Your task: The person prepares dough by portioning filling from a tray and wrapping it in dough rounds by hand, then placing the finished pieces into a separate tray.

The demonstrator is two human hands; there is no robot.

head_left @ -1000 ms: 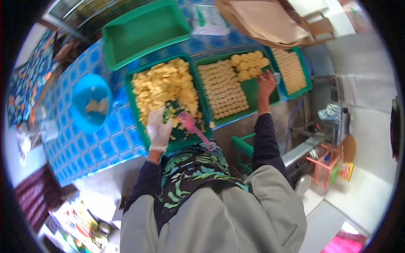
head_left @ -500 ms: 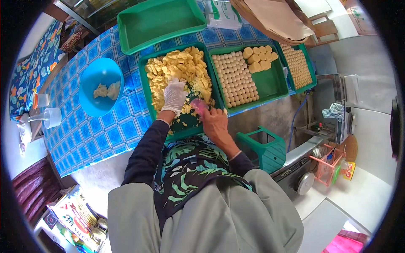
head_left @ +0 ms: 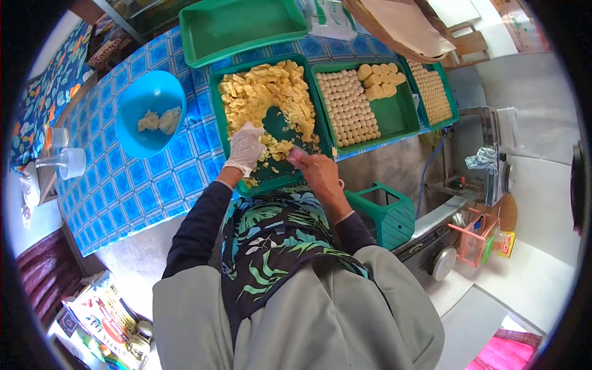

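Note:
In a deep green tray (head_left: 217, 114), a yellow crumbly dough (head_left: 271, 86) lies heaped at the far side, with loose bits nearer me. My left hand (head_left: 246, 147), in a thin see-through glove, is at the tray's left side, its fingers curled against some of the crumbs. They partly hide what lies under them. A pink scraper (head_left: 296, 156) is in the grip of my bare right hand (head_left: 322, 176), at the near right of the tray. Its blade points left towards the crumbs, and bare green tray bottom shows beyond it.
To the right stand a green tray (head_left: 398, 117) with rows of small pale balls (head_left: 351, 108) and larger yellow discs (head_left: 379, 79), and another filled tray (head_left: 453, 102). A blue bowl (head_left: 148, 145) with white dough is at left. Beyond sits a green tray (head_left: 240, 34); a green stool (head_left: 388, 219) stands nearby.
My left hand has drawn back towards me and left, off the heap, uncovering a bare green patch. The right hand with the scraper has shifted slightly right. The whole view has shifted a little.

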